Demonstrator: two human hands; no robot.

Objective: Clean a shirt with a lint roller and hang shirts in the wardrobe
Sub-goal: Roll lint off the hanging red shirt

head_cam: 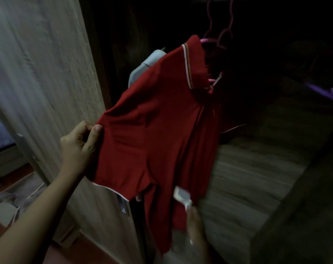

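While the left hand (pixel 80 143) pinches the red shirt (pixel 161 130), the right hand (pixel 195 223) holds a lint roller (pixel 181 197) against it.

Outward of the left hand's (pixel 80 143) pinch on the red shirt (pixel 158 130), passage is blocked by the wardrobe door (pixel 38 73) close behind the knuckles. Inward, room is taken by the hanging shirt, with a pale garment (pixel 148 61) behind its shoulder. Above, pink hangers (pixel 207 39) are crowded. Below and inward, the right hand (pixel 196 225) and lint roller (pixel 182 197) are met. Past the shirt, dark open space is left over the wooden shelf (pixel 247 178).
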